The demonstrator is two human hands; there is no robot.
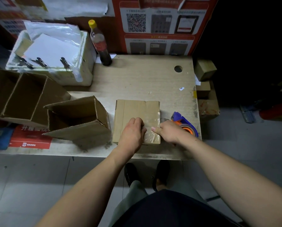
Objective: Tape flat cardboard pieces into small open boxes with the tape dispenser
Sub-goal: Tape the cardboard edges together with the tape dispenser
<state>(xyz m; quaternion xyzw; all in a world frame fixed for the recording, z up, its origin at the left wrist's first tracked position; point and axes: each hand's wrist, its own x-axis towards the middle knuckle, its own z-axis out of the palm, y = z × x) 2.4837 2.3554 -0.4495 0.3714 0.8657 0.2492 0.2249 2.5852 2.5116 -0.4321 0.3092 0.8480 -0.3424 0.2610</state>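
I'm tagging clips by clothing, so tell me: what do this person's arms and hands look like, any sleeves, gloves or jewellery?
Both forearms are bare right up to the bottom edge of the picture; no sleeve shows on either. The left hand and the right hand wear no gloves, and no watch, bracelet or ring is visible on the parts that show. The fingers look short-nailed, though the picture is too soft for detail.

1. Both bare forearms reach forward over the near edge of the desk (137, 76).
2. The left hand (132, 133) lies knuckles up, fingers curled under, pressing down near the desk's front edge.
3. The right hand (167, 131) sits just beside it, thumb stretched toward the left hand, fingers hidden.
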